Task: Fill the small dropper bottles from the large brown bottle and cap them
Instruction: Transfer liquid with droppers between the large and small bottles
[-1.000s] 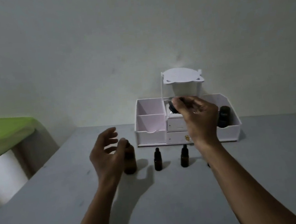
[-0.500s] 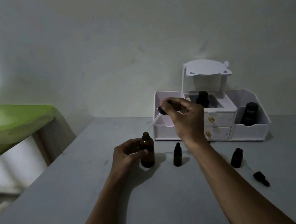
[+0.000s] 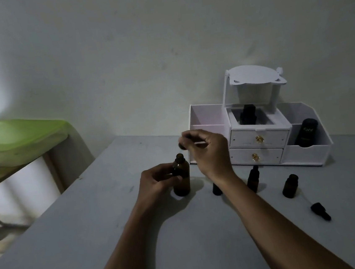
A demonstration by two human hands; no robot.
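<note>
Brown bottle (image 3: 181,178), uncapped and upright, stands near the middle of the grey table (image 3: 74,243), with the left hand (image 3: 157,183) wrapped around its side. Right hand (image 3: 206,151) hovers just above its open neck, fingertips pinched on a small dark dropper top (image 3: 182,145). Three small bottles (image 3: 289,186) stand toward the table's far edge before a white organizer (image 3: 306,156); a loose dropper cap (image 3: 320,211) lies near the right edge.

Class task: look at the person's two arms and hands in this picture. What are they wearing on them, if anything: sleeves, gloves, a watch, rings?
Both forearms are bare up to the picture's lower edge: no sleeves show. The left hand and right hand wear no gloves. No watch, bracelet or ring can be seen, though the light is dim.
</note>
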